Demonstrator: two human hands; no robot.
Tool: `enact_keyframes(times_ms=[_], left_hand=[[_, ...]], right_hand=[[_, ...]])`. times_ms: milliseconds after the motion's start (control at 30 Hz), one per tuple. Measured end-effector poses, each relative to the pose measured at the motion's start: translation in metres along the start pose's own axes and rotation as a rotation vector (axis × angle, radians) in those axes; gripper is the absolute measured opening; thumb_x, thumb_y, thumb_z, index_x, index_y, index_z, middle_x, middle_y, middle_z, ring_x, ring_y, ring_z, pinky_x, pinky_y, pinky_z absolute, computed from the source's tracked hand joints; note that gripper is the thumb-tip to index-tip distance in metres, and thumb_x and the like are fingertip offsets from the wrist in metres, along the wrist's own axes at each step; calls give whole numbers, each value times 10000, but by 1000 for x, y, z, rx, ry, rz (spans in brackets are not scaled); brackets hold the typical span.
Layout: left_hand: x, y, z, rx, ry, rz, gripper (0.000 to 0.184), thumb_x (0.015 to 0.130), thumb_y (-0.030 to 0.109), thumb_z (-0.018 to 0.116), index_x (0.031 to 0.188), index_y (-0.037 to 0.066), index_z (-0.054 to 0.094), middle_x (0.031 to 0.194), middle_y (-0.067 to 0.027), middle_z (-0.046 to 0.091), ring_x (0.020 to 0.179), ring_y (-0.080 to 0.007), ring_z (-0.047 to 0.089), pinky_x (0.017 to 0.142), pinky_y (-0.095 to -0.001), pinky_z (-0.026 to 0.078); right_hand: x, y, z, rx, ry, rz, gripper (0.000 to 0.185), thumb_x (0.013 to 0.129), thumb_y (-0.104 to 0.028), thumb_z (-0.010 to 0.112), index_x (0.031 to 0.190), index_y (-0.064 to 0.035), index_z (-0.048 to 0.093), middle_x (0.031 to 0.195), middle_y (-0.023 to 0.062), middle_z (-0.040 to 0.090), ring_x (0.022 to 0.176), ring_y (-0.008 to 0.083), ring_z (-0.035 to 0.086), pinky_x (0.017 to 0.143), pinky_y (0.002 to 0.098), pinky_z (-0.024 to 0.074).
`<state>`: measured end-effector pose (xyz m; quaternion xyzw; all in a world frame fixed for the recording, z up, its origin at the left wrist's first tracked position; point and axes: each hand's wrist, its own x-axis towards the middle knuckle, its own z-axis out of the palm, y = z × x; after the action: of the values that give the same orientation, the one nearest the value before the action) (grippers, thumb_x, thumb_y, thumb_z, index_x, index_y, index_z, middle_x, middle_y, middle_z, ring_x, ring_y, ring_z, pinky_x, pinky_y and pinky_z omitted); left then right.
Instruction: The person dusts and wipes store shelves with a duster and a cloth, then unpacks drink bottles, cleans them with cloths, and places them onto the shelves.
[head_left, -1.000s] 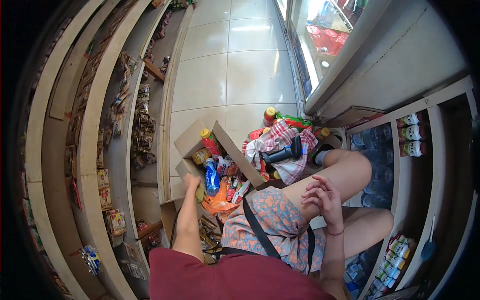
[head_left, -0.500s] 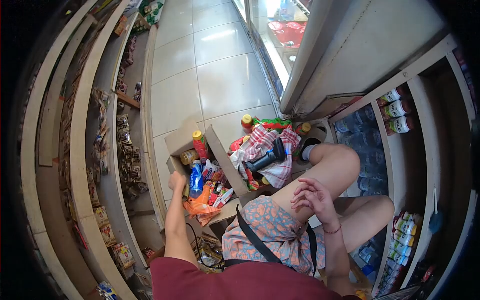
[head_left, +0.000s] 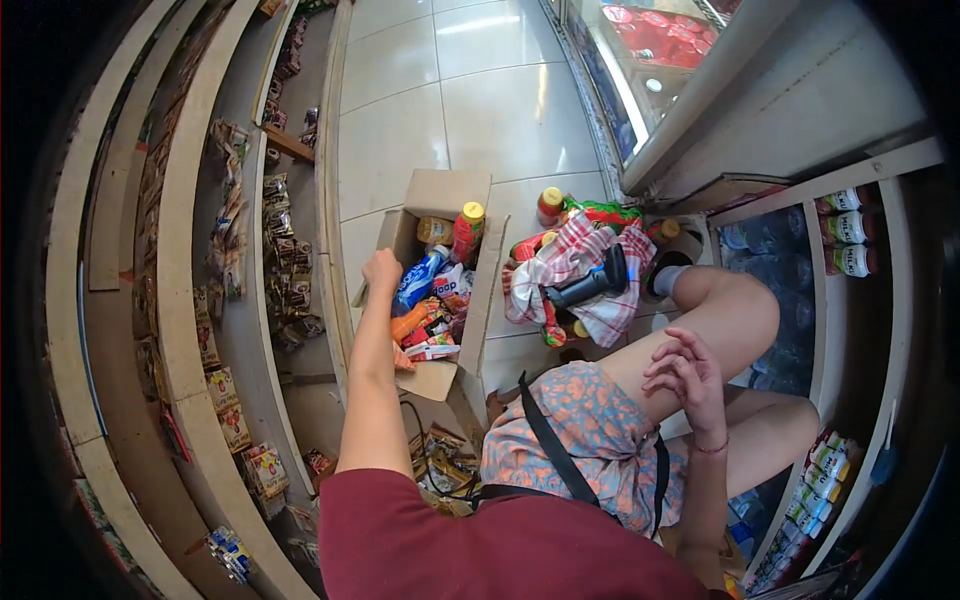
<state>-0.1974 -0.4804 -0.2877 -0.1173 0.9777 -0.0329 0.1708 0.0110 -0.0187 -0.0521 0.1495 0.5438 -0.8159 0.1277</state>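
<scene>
floor (head_left: pixel 505 120): glossy pale tile | left: stocked shelves (head_left: pixel 172 260) | right: lit display case (head_left: pixel 626 80), shelving unit (head_left: pixel 898 245)

Inside the cardboard box (head_left: pixel 488 292), the letters "oap" can be read on a packet (head_left: pixel 455 285), the first letter being unclear; well to the right of the box, "MILK" is shown on bottles (head_left: pixel 850 260); other print is too blurred to be read

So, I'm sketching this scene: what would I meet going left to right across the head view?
Shelved packets → left hand → blue bottle → black handheld device → right hand → white-labelled bottles.
</scene>
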Motion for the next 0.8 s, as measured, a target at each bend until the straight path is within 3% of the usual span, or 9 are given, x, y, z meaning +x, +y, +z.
enact_keyframes(times_ms=[167, 267, 367, 500, 533, 600, 667, 700, 800], left_hand=[[-3, -3, -28, 28, -128, 9, 332, 707, 272, 609, 950, 47, 617, 966, -175, 621, 908, -334, 597, 761, -423, 487], [-1, -5, -51, -57, 51, 9, 301, 704, 275, 610, 884, 39, 656, 908, -182, 634, 845, -333, 619, 736, -417, 495], [0, 0, -81, -275, 70, 50, 319, 713, 302, 614, 853, 19, 662, 853, -207, 629, 838, -325, 619, 712, -400, 493], [-50, 56, -169, -487, 178, 215, 356, 727, 335, 626, 807, -10, 657, 804, -221, 621, 775, -328, 621, 689, -379, 481], [-59, 72, -186, -515, 187, 270, 367, 732, 340, 629, 799, -20, 652, 787, -218, 622, 731, -336, 620, 687, -373, 477], [-81, 110, -219, -581, 293, 500, 334, 734, 292, 649, 737, -41, 633, 646, -162, 611, 624, -265, 612, 666, -333, 472], [-112, 156, -260, -784, -32, 670, 238, 722, 179, 661, 822, -31, 614, 646, -82, 588, 632, -185, 573, 644, -299, 469], [-135, 179, -277, -872, -127, 827, 254, 703, 98, 644, 922, -13, 581, 742, -72, 585, 713, -166, 566, 677, -287, 468], [-182, 241, -302, -961, -398, 1305, 613, 642, -87, 560, 1225, 39, 417, 1047, -94, 540, 946, -171, 533, 821, -286, 444]], right_hand=[[0, 2, 4, -8, 44, -37, 335, 900, -70, 417, 1223, 15, 395, 937, 130, 519, 809, 206, 610, 669, 316, 553], [-8, 2, -2, 10, 53, -56, 339, 900, -73, 423, 1227, 10, 388, 939, 131, 522, 805, 207, 611, 670, 317, 553], [-20, 2, -15, 96, 58, -58, 360, 893, -87, 438, 1235, 8, 377, 947, 132, 533, 805, 213, 612, 670, 315, 546], [-48, 5, -29, 165, 84, -129, 374, 875, -117, 474, 1221, 4, 400, 955, 122, 555, 825, 200, 602, 718, 316, 517], [-58, 6, -33, 118, 120, -170, 367, 873, -117, 477, 1213, 4, 409, 949, 117, 560, 825, 193, 598, 722, 310, 510], [-85, 12, -42, 28, 232, -255, 353, 871, -116, 483, 1198, 4, 428, 938, 106, 569, 827, 179, 591, 732, 297, 497], [-121, 15, -50, 50, 406, -362, 325, 866, -79, 481, 1180, 0, 446, 916, 95, 576, 817, 167, 583, 723, 279, 483], [-141, 21, -61, 61, 510, -389, 325, 865, -71, 480, 1181, -2, 444, 919, 98, 573, 820, 175, 583, 721, 284, 486], [-200, 28, -76, 9, 790, -498, 293, 862, -44, 483, 1153, -11, 469, 886, 66, 577, 805, 138, 573, 710, 261, 476]])
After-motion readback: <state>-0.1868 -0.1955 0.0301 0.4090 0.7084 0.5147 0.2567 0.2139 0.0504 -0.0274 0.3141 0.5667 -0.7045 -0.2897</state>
